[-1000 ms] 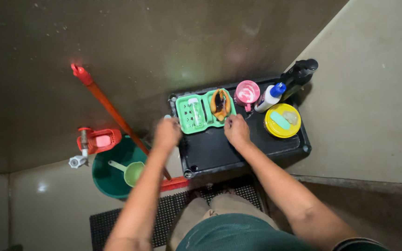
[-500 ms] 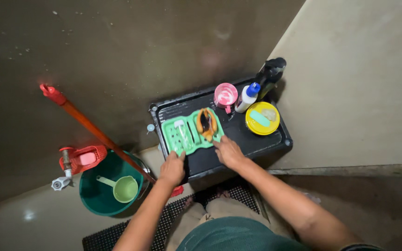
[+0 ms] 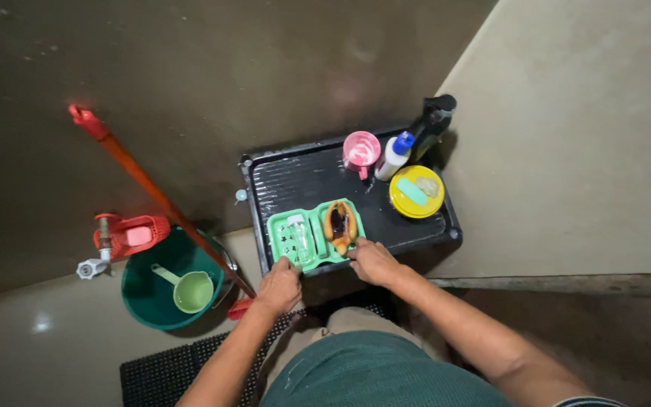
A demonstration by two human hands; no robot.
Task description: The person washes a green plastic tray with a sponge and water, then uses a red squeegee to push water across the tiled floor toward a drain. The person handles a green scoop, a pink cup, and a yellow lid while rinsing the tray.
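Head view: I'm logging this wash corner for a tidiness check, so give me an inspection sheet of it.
Surface: black ribbed shelf, wet-looking, in the wall corner.
Job's things: green two-compartment soap tray at the shelf's near edge, holding a small clear bottle and an orange-brown item.
Clutter: pink cup, white bottle with blue cap, black spray bottle, yellow lid.
Hands: left hand and right hand both grip the tray's near edge.
Cables: nothing seen.
Surroundings: green bucket with ladle, red-handled broom, tap, red basket, black floor mat.
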